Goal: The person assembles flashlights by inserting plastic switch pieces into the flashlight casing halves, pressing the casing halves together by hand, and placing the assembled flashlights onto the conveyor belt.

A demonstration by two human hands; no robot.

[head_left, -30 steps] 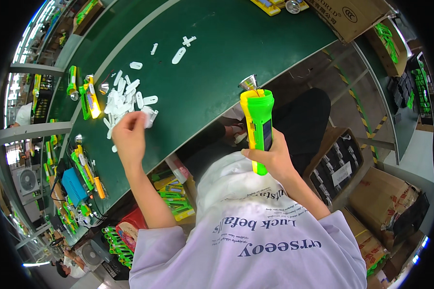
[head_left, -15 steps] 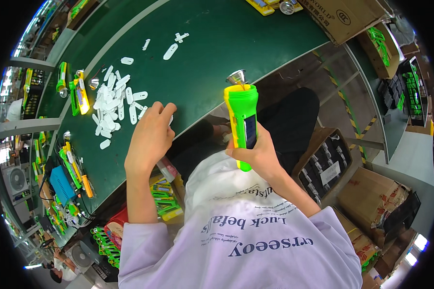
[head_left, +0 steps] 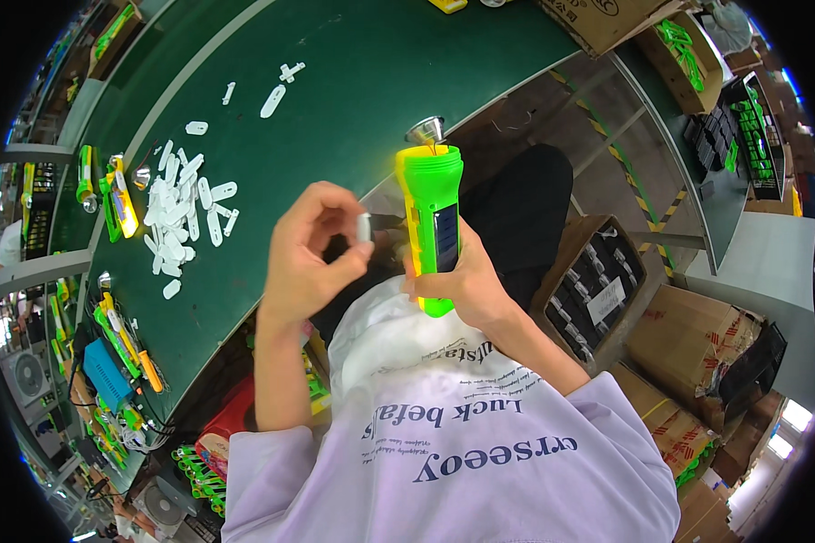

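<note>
In my right hand (head_left: 466, 285) I grip a green and yellow flashlight (head_left: 433, 195) upright, fingers wrapped round its lower body. A dark solar panel (head_left: 446, 240) is set in its side. Its silver reflector cup (head_left: 426, 130) sits loose and tilted above the open head, with thin wires running down from it. My left hand (head_left: 317, 249) pinches a small white plastic piece (head_left: 363, 227) between thumb and fingertips, just left of the flashlight and apart from it. A pile of similar white plastic pieces (head_left: 177, 213) lies on the green table (head_left: 272, 163).
Flashlight parts (head_left: 118, 199) and a blue box-shaped device (head_left: 107, 373) stand along the table's left side. A cardboard carton (head_left: 598, 23) sits at the far right corner. Beside my right leg is a box of black parts (head_left: 598, 294). Several more cartons (head_left: 684, 348) stand at right.
My left hand has come away from near the pile, toward the flashlight, with a white plastic piece now plainly in its fingers. The view has shifted slightly; my right hand keeps its hold.
</note>
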